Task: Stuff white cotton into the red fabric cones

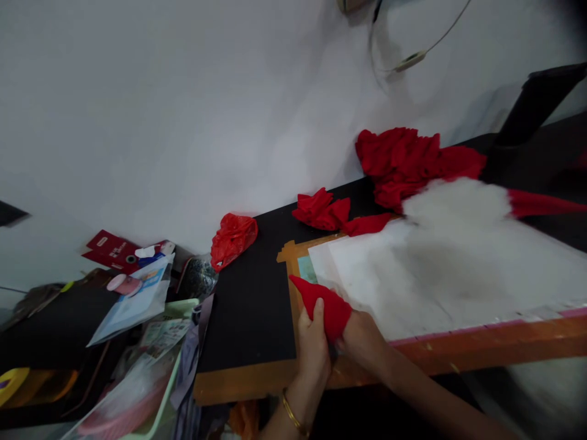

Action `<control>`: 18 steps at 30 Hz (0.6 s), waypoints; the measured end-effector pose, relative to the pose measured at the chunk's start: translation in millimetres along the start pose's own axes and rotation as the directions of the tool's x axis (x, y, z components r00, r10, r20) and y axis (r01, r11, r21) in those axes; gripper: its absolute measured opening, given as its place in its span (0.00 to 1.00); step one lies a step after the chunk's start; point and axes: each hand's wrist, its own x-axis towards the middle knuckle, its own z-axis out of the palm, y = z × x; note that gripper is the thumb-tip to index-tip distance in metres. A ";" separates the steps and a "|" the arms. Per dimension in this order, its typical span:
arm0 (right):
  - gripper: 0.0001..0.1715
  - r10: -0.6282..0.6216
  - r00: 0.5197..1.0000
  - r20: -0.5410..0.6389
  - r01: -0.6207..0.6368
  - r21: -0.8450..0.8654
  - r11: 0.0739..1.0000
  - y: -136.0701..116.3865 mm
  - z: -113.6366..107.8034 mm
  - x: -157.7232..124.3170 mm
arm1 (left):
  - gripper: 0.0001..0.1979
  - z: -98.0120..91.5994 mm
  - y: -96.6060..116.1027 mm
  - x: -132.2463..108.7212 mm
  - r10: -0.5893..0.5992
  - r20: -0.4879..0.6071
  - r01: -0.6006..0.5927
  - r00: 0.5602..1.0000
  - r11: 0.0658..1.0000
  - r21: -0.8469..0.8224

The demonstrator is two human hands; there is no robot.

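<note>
A pointed, cone-shaped red cloth piece (326, 308) is between my two hands, above the table's near left part, its tip aimed up and left. My left hand (314, 345) is wrapped round its lower left side, thumb laid along the front. At the wide end on the right, my right hand (367, 342) is curled against the cloth; its fingertips are hidden there. Beyond my hands, a heap of white fluffy stuffing (458, 205) rests on white sheeting (413, 281). Another flat red cloth piece (367, 225) lies at the sheeting's back edge.
Red cloth pieces lie in a small pile (322, 209) and a big heap (408, 162) along the wall. A red plastic bag (233, 238) sits on the black tabletop (257, 305). Left of the table are a green-rimmed basket (167, 391) and a red box (112, 250). A black upright object (539, 104) stands back right.
</note>
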 end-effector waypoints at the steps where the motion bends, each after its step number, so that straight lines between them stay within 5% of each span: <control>1: 0.20 0.020 1.000 0.002 -0.020 0.009 1.000 0.8 -0.2 0.1 | 0.23 -0.5 -0.2 -0.9 0.003 0.005 -0.003 1.000 1.000 -0.011; 5: 0.19 0.017 1.000 -0.025 -0.016 0.061 0.998 3.0 -6.4 -4.1 | 0.20 -0.3 8.0 0.8 -0.002 0.037 0.004 0.999 0.997 -0.071; 12: 0.14 -0.169 0.976 -0.140 0.179 0.064 0.982 -1.0 -13.0 -12.1 | 0.20 3.8 22.6 9.6 0.032 -0.053 -0.035 0.998 0.998 -0.054; 18: 0.12 -0.072 0.997 0.003 0.072 0.020 0.997 1.8 -7.6 -3.4 | 0.26 -0.4 8.5 2.1 0.021 0.015 -0.022 1.000 0.998 0.065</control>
